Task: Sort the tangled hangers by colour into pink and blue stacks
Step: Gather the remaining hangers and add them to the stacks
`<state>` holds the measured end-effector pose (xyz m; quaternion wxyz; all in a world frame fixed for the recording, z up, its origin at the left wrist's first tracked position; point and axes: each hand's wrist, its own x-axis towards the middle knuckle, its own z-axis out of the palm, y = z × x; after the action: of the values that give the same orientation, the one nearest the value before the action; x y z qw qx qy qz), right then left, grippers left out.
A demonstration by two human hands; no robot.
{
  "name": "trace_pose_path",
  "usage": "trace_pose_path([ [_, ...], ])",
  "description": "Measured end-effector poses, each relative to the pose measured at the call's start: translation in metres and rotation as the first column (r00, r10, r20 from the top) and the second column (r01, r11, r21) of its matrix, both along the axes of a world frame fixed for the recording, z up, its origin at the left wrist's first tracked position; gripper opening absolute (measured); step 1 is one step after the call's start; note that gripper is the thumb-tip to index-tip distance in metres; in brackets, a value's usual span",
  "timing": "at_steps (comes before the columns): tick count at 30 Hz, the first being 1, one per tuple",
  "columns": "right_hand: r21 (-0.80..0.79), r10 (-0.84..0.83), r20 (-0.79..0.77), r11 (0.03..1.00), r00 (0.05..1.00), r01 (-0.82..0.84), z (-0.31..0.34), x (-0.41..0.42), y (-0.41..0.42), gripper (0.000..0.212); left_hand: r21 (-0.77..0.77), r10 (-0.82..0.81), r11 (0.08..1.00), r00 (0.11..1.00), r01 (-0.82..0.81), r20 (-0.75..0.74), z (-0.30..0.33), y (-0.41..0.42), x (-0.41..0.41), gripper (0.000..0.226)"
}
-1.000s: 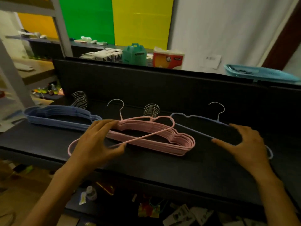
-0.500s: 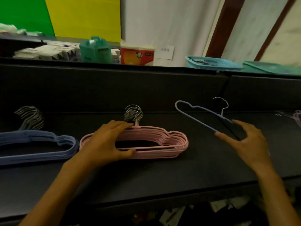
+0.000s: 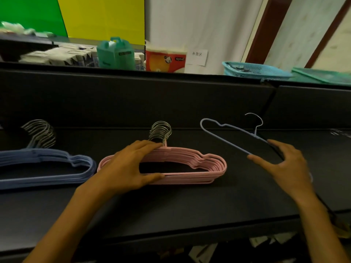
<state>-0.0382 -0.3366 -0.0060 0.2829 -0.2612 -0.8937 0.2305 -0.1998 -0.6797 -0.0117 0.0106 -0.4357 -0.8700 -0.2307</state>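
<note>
A stack of pink hangers (image 3: pixel 209 168) lies in the middle of the black shelf, its metal hooks pointing away from me. My left hand (image 3: pixel 131 168) rests on its left half, fingers on the far bar and thumb on the near bar. A stack of blue hangers (image 3: pixel 38 158) lies at the left. My right hand (image 3: pixel 284 168) holds a single blue hanger (image 3: pixel 226 141) between thumb and fingers. The hanger's left end is tilted up off the shelf, and its right end is hidden behind the hand.
The black shelf has a tall back wall (image 3: pixel 171 99) and a front edge (image 3: pixel 190 234) close to me. Behind the wall stand a green jug (image 3: pixel 115 54), an orange tissue pack (image 3: pixel 165 59) and a teal basket (image 3: pixel 256 70).
My left hand has laid the loose pink hanger flat onto the pink stack. My right hand has raised the single blue hanger. My view has swung to the right.
</note>
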Motion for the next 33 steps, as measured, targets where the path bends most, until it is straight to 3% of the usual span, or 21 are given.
trace_pose_path([
  [33, 0.023, 0.021, 0.031, 0.999, 0.999, -0.022, -0.012, -0.002, 0.015, 0.084, -0.108, 0.068, 0.992, 0.997, -0.066, 0.023, 0.008, 0.010, 0.006, 0.092],
])
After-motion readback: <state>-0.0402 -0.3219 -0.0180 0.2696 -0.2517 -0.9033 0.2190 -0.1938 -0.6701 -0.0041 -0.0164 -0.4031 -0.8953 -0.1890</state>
